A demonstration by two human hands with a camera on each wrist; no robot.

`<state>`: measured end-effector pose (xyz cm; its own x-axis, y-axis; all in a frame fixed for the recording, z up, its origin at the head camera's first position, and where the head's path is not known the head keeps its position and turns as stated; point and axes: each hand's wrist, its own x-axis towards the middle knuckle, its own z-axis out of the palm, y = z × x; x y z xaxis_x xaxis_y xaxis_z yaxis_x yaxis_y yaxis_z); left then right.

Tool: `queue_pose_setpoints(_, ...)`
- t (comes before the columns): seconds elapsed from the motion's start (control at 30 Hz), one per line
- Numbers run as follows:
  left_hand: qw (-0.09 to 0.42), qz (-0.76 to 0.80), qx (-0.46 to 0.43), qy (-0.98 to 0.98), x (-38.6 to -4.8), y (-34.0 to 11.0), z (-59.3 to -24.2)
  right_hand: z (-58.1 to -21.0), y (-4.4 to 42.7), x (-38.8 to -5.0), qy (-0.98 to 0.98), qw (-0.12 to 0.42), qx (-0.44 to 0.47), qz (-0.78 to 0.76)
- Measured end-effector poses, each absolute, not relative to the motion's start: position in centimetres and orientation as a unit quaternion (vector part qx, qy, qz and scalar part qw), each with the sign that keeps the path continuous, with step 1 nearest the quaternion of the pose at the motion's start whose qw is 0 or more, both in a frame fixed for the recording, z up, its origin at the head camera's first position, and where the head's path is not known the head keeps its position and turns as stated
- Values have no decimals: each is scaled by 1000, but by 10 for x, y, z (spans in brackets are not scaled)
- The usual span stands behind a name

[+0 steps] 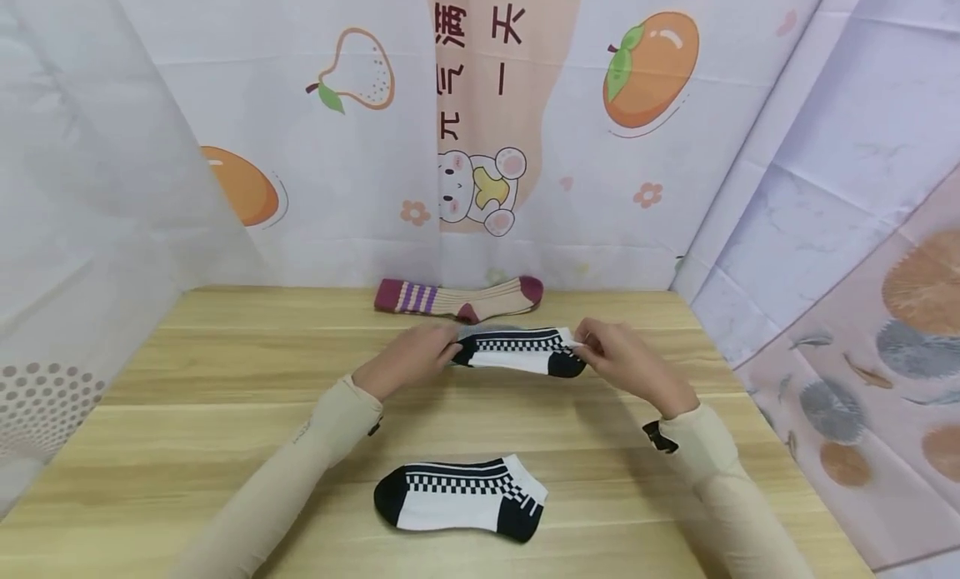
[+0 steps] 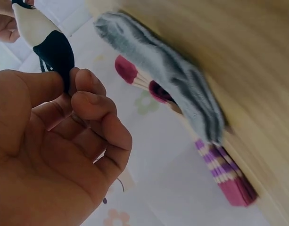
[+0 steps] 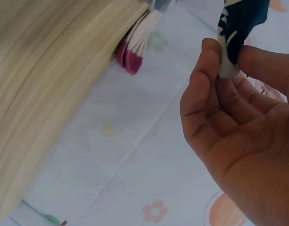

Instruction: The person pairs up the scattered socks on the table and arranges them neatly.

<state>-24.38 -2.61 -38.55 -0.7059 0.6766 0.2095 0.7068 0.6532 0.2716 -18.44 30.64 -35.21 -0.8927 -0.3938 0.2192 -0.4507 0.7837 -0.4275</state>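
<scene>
A black-and-white checkered ankle sock [image 1: 517, 351] is stretched between both hands above the table. My left hand [image 1: 412, 356] pinches its black toe end, seen closely in the left wrist view, where the sock's toe [image 2: 57, 52] sits between thumb and fingers. At the white cuff and heel end, my right hand [image 1: 618, 358] pinches the sock [image 3: 234, 42] between thumb and fingertips. A matching checkered sock [image 1: 453, 497] lies flat nearer the front. Behind the held sock is a grey sock [image 2: 168, 75], mostly hidden in the head view.
Along the back of the wooden table [image 1: 247, 446] lies a beige sock [image 1: 480, 300] with maroon ends and purple stripes. A white printed curtain [image 1: 330, 187] hangs at the table's back edge, and patterned cloth [image 1: 840, 312] hangs on the right.
</scene>
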Motion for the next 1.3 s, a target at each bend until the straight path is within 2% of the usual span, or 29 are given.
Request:
queue_pose_setpoints(0.4, 40, -161, -386, -907, -205, -71, -396, -351, 272, -164, -930, 41, 306, 201)
queue_pose_setpoints(0.73, 39, -161, -422, -891, -175, -94, -389, -346, 253, -144, -923, -16, 340, 179)
queue_pose_setpoints(1.0, -52, -184, -437, -879, -150, -103, -376, -340, 238, -125, -920, -53, 361, 142)
queue_pose_setpoints(1.23, -108, -173, -436, -876, -131, -107, -373, -340, 223, -110, -917, -137, 348, 139)
queue_pose_setpoints(1.3, -114, -165, -437, -877, -126, -108, -373, -342, 218, -107, -914, -146, 353, 138)
